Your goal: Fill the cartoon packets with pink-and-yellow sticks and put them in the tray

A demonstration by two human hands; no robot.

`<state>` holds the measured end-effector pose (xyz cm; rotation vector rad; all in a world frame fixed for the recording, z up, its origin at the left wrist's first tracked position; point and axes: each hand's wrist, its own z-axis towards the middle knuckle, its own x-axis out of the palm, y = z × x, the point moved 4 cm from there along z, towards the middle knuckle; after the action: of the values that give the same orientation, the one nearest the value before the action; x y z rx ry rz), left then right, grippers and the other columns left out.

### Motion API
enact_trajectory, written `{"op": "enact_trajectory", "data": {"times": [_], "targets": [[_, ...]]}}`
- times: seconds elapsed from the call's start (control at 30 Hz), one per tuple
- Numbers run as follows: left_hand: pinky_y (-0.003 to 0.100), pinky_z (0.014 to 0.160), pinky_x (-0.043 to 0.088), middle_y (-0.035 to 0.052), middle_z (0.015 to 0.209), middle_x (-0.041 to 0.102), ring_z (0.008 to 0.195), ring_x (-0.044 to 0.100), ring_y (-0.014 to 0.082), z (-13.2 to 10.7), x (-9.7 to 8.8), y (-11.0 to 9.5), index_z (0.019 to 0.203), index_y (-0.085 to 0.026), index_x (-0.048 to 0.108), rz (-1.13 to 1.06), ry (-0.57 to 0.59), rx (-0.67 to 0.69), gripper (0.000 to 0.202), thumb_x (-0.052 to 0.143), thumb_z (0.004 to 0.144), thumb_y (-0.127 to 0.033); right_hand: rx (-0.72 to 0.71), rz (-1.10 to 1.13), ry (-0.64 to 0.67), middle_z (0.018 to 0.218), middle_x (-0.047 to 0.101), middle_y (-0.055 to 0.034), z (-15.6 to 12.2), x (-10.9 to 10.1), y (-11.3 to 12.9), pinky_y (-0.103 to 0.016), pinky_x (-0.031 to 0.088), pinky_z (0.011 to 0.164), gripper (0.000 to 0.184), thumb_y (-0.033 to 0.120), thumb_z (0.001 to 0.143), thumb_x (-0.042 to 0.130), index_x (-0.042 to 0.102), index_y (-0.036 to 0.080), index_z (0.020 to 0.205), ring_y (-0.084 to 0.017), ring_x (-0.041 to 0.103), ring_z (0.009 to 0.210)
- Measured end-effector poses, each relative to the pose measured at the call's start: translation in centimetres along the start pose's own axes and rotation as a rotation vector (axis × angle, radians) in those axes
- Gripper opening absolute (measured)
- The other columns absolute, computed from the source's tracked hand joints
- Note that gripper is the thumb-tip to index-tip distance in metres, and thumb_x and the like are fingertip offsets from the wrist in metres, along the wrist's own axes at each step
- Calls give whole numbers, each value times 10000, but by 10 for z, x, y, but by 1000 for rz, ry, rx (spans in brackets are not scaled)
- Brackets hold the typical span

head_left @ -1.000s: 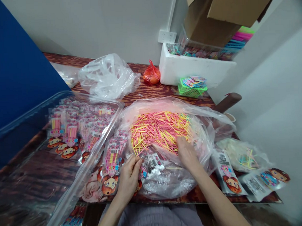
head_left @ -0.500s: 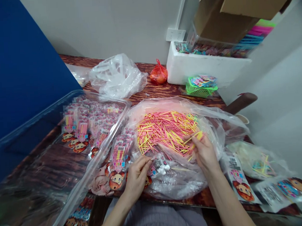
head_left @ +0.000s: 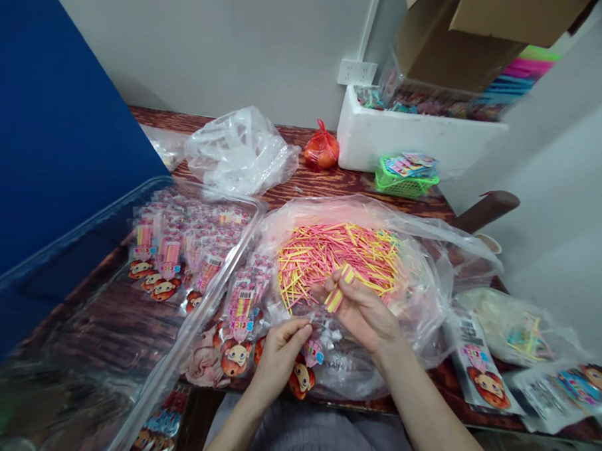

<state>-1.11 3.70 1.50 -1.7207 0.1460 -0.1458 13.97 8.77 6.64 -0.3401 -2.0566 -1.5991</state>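
Observation:
My right hand (head_left: pixel 367 315) is closed around a small bundle of pink and yellow candy sticks (head_left: pixel 340 290), held above the near edge of a loose stick pile (head_left: pixel 327 257). That pile lies in a large clear plastic bag (head_left: pixel 411 227). My left hand (head_left: pixel 281 352) pinches the edge of a clear printed packet (head_left: pixel 302 377) that shows a cartoon face with orange hair. Part of this packet is hidden behind my fingers. To the left of it, filled stick packets (head_left: pixel 242 301) lie in a heap.
A clear plastic tub (head_left: pixel 153 385) with many filled packets (head_left: pixel 182 237) stands at left. Behind are a crumpled plastic bag (head_left: pixel 243 155), a red bag of round fruit (head_left: pixel 321 149), a green basket (head_left: pixel 406 181) and a white foam box (head_left: pixel 417 137). Flat printed packets (head_left: pixel 487 377) lie at right.
My right hand has moved left from the right side of the pile, bringing the bundle of sticks near my left hand. My left hand still pinches the packet, whose cartoon face now shows more.

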Motion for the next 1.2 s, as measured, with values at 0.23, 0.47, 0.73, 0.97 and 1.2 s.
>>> {"op": "enact_trajectory", "data": {"times": [0.23,0.47,0.73,0.97,1.2], "targets": [[284,741,510,34,851,732,783,641,182,0,-4,5,858,-188,752,-36,-76,20,223,624,849,-371,53,-298,-1,1082,718,-91,-22,9,-4,-444,453,981,251,420,894,588,663,209,1010,-259,622,1104],[345,880,536,62,1015,763,940,693,223,-2,-10,-5,969,-215,767,-44,-164,64,242,626,839,-362,-204,-700,-89,1286,600,-70,-41,21,11,-378,438,1015,257,403,948,513,596,283,1160,-225,541,1216],[263,723,538,31,844,725,791,666,181,-26,-38,-19,883,-195,727,-50,-269,86,193,642,832,-360,-232,-787,69,1124,648,-45,-36,48,-4,-344,454,943,182,351,960,498,638,259,1032,-217,588,1084],[434,1055,388,85,1216,604,1198,534,246,-23,-90,-10,970,-210,638,409,-590,250,156,534,911,-311,-447,-1137,-74,1110,627,-93,60,60,-39,-406,425,955,202,289,952,481,599,213,1097,-244,546,1081],[522,1133,294,121,1431,464,1396,351,274,-12,-95,14,1360,-228,439,528,-592,160,498,565,880,-276,-496,-1592,-122,1121,606,-123,96,79,-61,-421,379,913,83,203,892,560,627,197,941,-289,473,1064]]}}
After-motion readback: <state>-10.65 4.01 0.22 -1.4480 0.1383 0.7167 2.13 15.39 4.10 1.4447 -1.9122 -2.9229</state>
